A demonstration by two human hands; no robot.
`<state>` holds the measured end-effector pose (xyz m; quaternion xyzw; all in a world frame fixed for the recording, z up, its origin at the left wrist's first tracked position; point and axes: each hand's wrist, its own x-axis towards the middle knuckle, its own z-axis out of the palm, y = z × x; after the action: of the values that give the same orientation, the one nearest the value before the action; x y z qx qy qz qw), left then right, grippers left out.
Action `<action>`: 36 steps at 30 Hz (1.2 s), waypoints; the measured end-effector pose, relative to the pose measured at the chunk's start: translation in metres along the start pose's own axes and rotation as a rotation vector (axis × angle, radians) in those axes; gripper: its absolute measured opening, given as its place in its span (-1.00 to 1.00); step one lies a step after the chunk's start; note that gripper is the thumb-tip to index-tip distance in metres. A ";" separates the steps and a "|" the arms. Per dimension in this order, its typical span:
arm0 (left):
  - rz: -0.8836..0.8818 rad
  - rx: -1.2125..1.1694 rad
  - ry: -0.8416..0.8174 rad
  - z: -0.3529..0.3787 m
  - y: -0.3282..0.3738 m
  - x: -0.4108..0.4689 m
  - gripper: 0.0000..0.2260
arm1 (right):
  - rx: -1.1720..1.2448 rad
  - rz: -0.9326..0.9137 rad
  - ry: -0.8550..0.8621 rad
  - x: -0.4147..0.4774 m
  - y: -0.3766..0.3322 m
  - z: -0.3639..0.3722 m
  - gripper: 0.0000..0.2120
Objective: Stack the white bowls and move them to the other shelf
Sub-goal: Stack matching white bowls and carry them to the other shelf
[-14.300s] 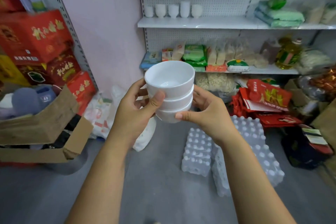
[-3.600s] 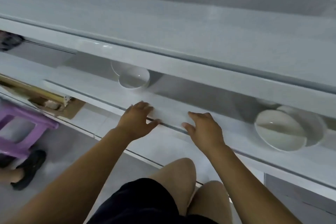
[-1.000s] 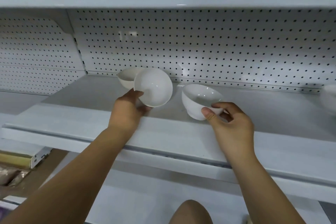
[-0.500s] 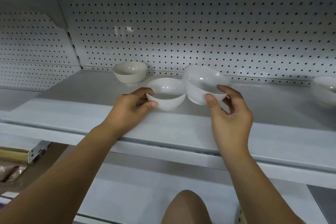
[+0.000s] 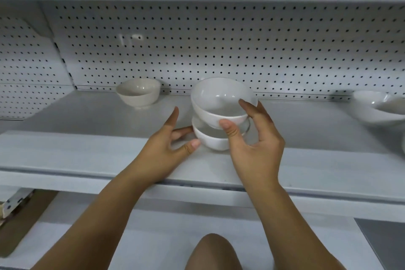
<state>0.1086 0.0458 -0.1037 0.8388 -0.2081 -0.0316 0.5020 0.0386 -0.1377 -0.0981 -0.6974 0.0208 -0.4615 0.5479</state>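
While the right hand (image 5: 256, 149) pinches the upper bowl (image 5: 219, 103) by its rim, thumb on the near wall and fingers hooked over the edge at 3 o'clock, that bowl sits tilted toward the camera in the mouth of the lower bowl (image 5: 210, 140). Whether it is fully nested I cannot tell. The lower bowl stands upright on the grey shelf (image 5: 87, 151), near the front edge. The left hand (image 5: 163, 149) is spread wide at the stack's 9 o'clock: its thumb tip and one fingertip touch the lower bowl's outer wall, the index finger points straight up clear of both bowls, and it grips nothing. At 10 o'clock from the stack, well apart and just in front of the pegboard (image 5: 219, 46), a cream bowl (image 5: 138, 93) stands alone. At 3 o'clock, by the picture's edge, more white dishes (image 5: 377, 112) lie partly cut off. A bare knee (image 5: 213, 252) shows at 6 o'clock, below the shelf.
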 end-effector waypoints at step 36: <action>0.132 -0.369 -0.057 0.049 0.038 0.013 -0.38 | -0.116 0.251 -0.222 0.021 -0.001 -0.059 -0.63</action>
<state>0.0951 -0.0154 -0.0936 0.7160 -0.2674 -0.0600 0.6420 0.0106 -0.1929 -0.0855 -0.7665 0.0738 -0.3079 0.5588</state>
